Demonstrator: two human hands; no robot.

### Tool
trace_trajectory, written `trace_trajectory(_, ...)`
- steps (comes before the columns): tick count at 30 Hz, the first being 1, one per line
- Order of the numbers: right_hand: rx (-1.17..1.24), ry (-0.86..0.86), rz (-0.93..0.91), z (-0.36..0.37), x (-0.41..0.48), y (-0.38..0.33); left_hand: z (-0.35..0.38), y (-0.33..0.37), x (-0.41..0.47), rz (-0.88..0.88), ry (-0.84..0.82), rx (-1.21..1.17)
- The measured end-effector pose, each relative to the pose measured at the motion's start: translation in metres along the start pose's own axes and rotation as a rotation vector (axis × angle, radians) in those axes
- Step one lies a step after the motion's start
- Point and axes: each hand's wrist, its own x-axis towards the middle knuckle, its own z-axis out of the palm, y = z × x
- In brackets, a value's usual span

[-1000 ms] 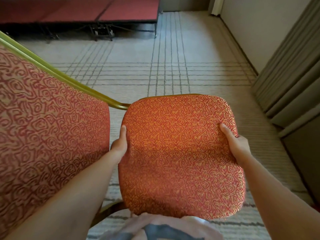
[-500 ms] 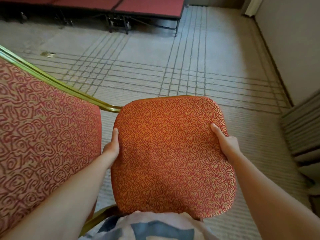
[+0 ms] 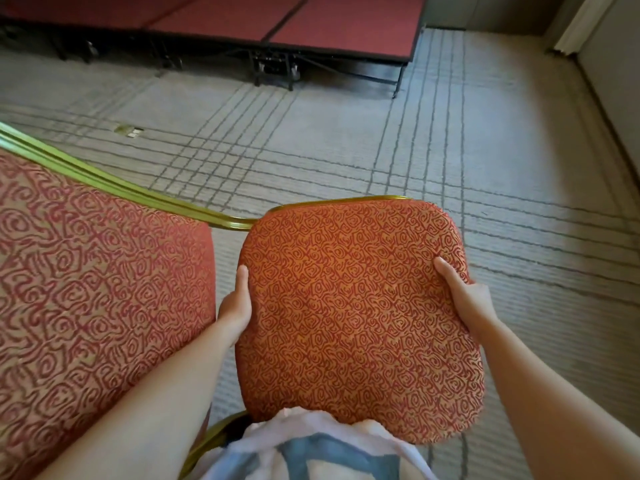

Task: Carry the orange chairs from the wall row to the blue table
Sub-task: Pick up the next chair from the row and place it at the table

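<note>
Head view: orange chair [image 3: 360,317] held at waist over grey lined carpet [image 3: 346,140], seat pad facing up, backrest [image 3: 97,282] at left, gold frame [image 3: 138,192]. Left hand [image 3: 235,303] grips pad's left edge; right hand [image 3: 467,299] grips right edge. Red stage platform [image 3: 311,26] ahead.

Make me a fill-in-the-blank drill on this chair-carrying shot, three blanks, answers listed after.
1. Both hands, the left hand and the right hand, grip opposite side edges of the orange chair's ____.
2. The chair frame is metal of a ____ colour.
3. The low stage platform at the far end has a ____ top.

Missing words: seat cushion; gold; red
</note>
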Motion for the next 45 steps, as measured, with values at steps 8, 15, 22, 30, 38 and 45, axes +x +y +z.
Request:
trace_trajectory(8,-0.054,-0.101,-0.048,0.132,0.113,-0.153,-0.066,0.141,0.131,0.001,0.071,-0.098)
trace_trajectory(15,-0.13,-0.233,-0.064,0.26,0.224,-0.249,-0.104,0.203,0.263,-0.125,0.091,-0.201)
trace_trajectory(22,-0.203,-0.406,-0.168,0.406,0.346,-0.379,-0.14,0.295,0.391,-0.234,0.252,-0.354)
trace_trajectory(30,-0.308,-0.528,-0.124,0.562,0.423,-0.456,-0.196,0.363,0.473,-0.308,0.392,-0.451)
trace_trajectory(38,-0.378,-0.605,-0.14,0.741,0.456,-0.51,-0.278,0.377,0.6,-0.389,0.39,-0.558)
trace_trajectory(45,-0.386,-0.632,-0.189,0.911,0.444,-0.593,-0.418,0.385,0.742,-0.337,0.372,-0.58)
